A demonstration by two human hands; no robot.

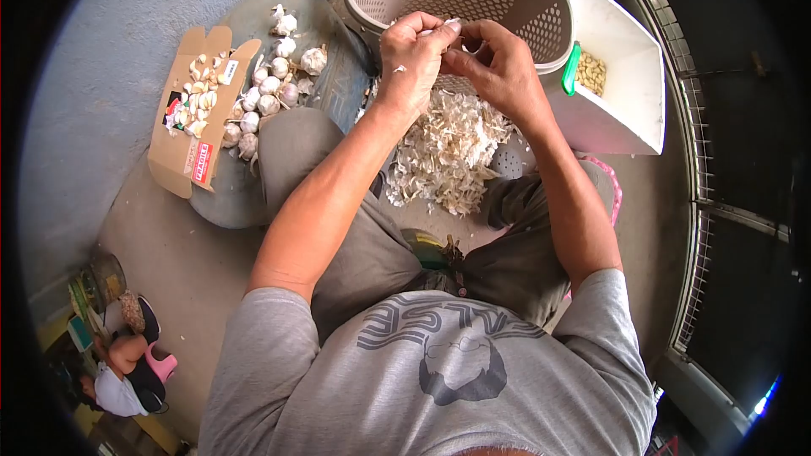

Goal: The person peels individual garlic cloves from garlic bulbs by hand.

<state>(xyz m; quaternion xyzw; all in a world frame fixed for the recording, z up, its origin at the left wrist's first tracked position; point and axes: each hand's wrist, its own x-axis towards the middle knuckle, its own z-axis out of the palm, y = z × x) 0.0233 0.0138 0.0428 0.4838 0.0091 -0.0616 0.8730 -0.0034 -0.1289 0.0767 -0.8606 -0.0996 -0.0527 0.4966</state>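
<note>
My left hand (411, 63) and my right hand (498, 63) meet over the near rim of a beige perforated basket (541, 0). Between the left thumb and fingers is a small pale piece, apparently a garlic clove (454, 25). The fingertips of the right hand are pinched close beside it; whatever they grip is too small to make out. Below the hands lies a heap of dry garlic skins (448, 152). To the left, whole garlic bulbs (269, 84) rest on a grey-blue surface, and loose unpeeled cloves (203, 84) lie on a flattened cardboard box (182, 160).
A white foam box (625, 59) at the right holds peeled cloves (590, 73), with a green-handled object (571, 69) at its edge. A metal grille door (735, 160) stands on the far right. Another person (118, 371) is at the lower left, near a pink stool (160, 363).
</note>
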